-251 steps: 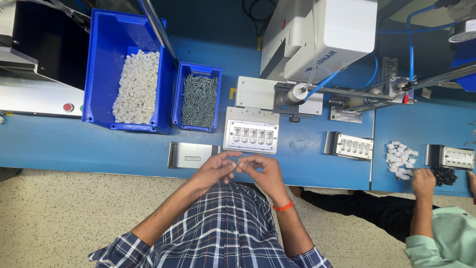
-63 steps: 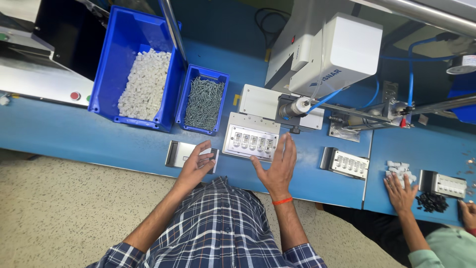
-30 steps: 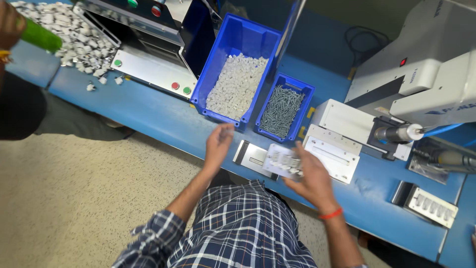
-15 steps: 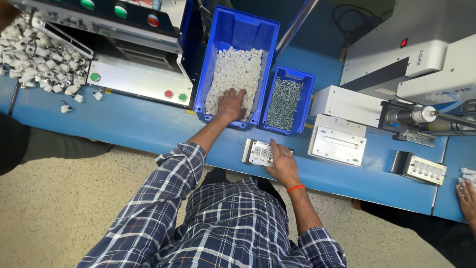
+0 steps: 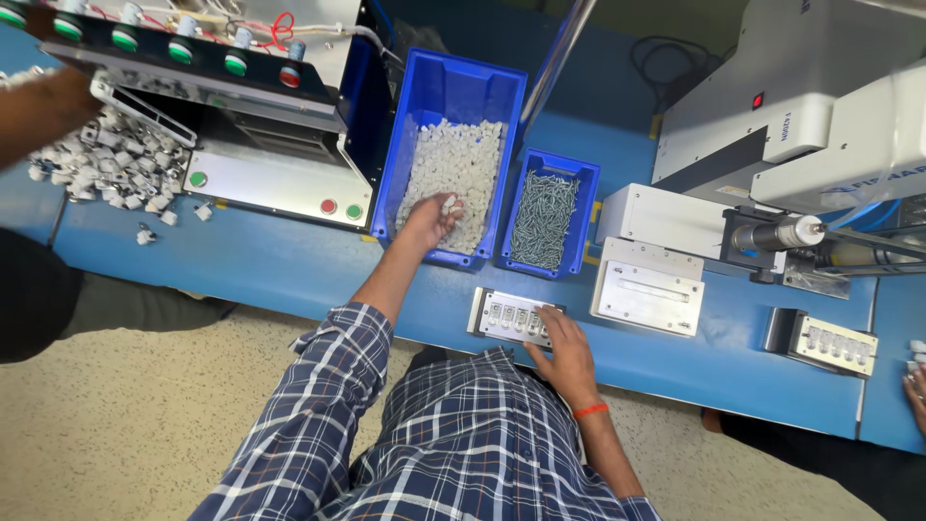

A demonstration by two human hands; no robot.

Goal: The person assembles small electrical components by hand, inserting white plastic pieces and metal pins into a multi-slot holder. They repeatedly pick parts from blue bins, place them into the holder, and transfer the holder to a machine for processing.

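left hand (image 5: 431,220): fingers curled around small white plastic parts (image 5: 449,203) in large blue plastic bin (image 5: 449,92) | right hand (image 5: 562,345): fingers spread flat, steadying grey metal slotted fixture (image 5: 509,317) close to body, within easy reach

Blue workbench (image 5: 289,265) runs across the frame, its near edge meeting a speckled beige floor (image 5: 164,425). Grey control box (image 5: 241,106) with green and red buttons sits at the far left of the bench. White machine housing (image 5: 830,87) occupies the far right corner. Black cable (image 5: 666,58) coils behind. Lighting even, bright.
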